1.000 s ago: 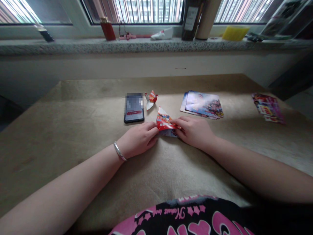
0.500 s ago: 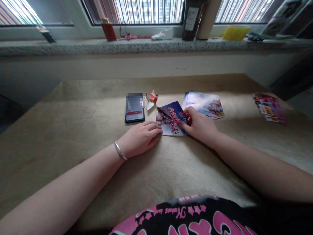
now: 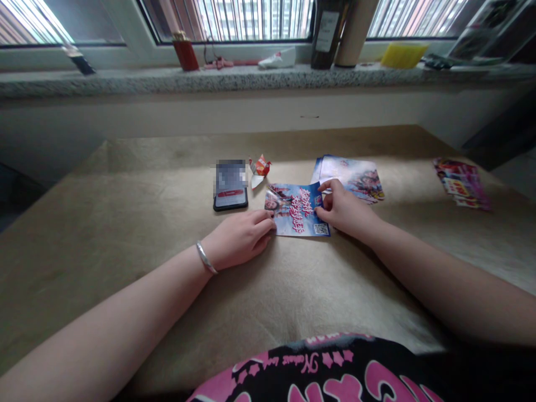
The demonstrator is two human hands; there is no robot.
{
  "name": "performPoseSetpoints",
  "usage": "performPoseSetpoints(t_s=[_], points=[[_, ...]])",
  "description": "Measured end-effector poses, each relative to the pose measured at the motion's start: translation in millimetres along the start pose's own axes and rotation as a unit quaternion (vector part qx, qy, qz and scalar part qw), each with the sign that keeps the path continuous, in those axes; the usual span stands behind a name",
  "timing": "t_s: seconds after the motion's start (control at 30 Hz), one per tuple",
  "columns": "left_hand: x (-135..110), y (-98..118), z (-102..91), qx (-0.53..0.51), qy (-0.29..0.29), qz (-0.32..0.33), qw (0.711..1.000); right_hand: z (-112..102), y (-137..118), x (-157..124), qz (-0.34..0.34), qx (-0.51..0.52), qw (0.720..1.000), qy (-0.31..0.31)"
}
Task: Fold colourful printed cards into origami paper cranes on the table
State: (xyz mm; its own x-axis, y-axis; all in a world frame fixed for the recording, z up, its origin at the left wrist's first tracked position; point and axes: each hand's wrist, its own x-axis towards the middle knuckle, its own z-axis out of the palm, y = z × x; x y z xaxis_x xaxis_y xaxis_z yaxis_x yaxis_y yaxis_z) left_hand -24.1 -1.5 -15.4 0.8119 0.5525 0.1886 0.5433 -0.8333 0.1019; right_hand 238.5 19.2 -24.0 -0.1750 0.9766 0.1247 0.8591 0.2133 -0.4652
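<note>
A glossy blue printed leaflet (image 3: 288, 212), with red-and-white lettering and a QR code, lies on the table in front of me. My left hand (image 3: 247, 237), with a silver bangle at the wrist, holds the leaflet's left edge under bent fingertips pressed together. At the right edge, my right hand (image 3: 343, 209) has its thumb and forefinger on the leaflet, the thumb lower and the forefinger near the upper corner. Behind that hand is a stack of similar leaflets (image 3: 352, 173), partly covered by it. The undersides of both hands are hidden.
A phone (image 3: 231, 187) lies left of the leaflet, beside a small folded red-and-white paper figure (image 3: 261, 167). Fanned pink printed papers (image 3: 460, 184) are at the table's far right. On the stone windowsill (image 3: 251, 79) stand a red lighter (image 3: 185, 53), a dark bottle (image 3: 329, 36) and a yellow block (image 3: 403, 56).
The leaflet's upper right corner, folded over toward the left before, has opened back out, so the sheet lies nearly flat. My right hand moved slightly right; my left hand barely moved.
</note>
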Motion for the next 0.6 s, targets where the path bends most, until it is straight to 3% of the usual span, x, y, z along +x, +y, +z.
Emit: performPoseSetpoints(t_s=[0.17, 0.33, 0.47, 0.6], points=[[0.5, -1.5, 2.6, 0.014, 0.014, 0.008, 1.000, -6.5, -6.7, -3.4, -0.035, -0.086, 0.996, -0.018], [0.6, -4.0, 5.3, -0.003, 0.025, 0.014, 1.000, -7.3, -7.0, -3.2, -0.200, -0.156, 0.966, 0.043], [1.2, -3.5, 2.0, -0.029, 0.003, 0.005, 1.000, -2.9, -5.6, -2.2, -0.329, -0.110, 0.938, 0.018], [1.6, -2.8, -0.8, -0.044, -0.005, -0.007, 0.999, 1.9, -5.9, -3.7, -0.376, -0.073, 0.923, -0.035]])
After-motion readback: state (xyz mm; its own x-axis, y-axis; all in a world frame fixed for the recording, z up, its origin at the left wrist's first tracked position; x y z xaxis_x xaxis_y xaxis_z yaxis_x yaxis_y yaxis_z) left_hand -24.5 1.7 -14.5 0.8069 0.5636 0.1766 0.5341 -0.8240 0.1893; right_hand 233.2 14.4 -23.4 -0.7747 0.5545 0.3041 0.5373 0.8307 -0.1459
